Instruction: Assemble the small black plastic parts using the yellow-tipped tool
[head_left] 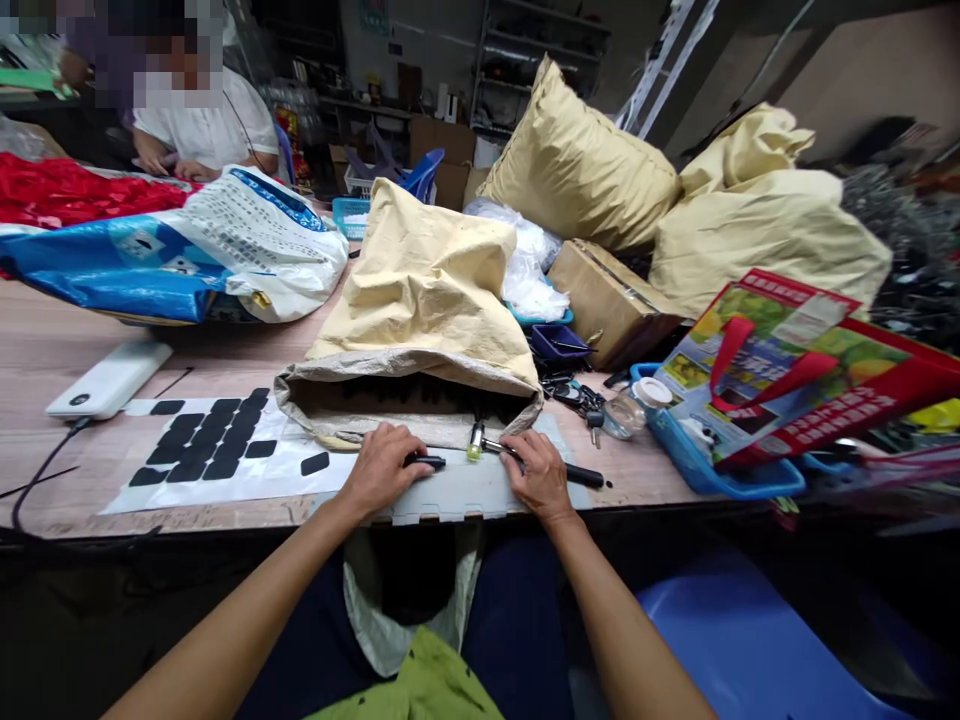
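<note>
My left hand [384, 466] rests at the table's front edge, its fingers curled over a short black cylindrical piece [430, 462] whose other end they cover. Across from it, my right hand [537, 474] is closed on the shaft of a small hammer [583, 476] with a black grip. The hammer's metal head, with a yellowish-green face, points left, just below the mouth of a cream woven sack [427, 270]. That mouth gapes toward me, with dark items inside that I cannot make out. Both hands are over a pale grey board [450, 506].
Left are a white sheet with black stickers [214, 435], a white power bank [110, 380] and a blue-white bag [225, 255]. Right are keys [595, 425], a clear jar [625, 413], a blue basket [690, 462] and a cardboard box [611, 300]. A person [206, 135] sits opposite.
</note>
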